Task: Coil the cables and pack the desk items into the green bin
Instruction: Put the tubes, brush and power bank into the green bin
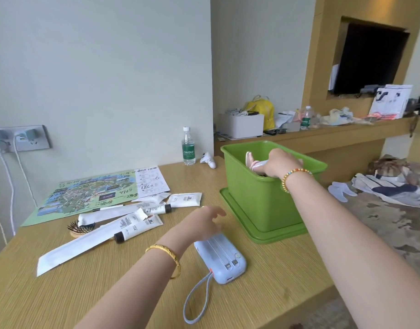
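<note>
Our right hand (279,162) grips a pale pink-white item (252,162) inside the green plastic bin (263,200), frame centre-right. Our left hand (204,224), fingers relaxed, rests over the light-blue power bank (223,260), lower centre.

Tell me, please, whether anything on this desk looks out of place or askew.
The green plastic bin stands on its own green lid rather than under it. The white cosmetic tubes and torn sachets lie scattered askew over the wooden hairbrush.

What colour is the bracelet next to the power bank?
Gold. The bracelet shows clearly in the head view.
</note>
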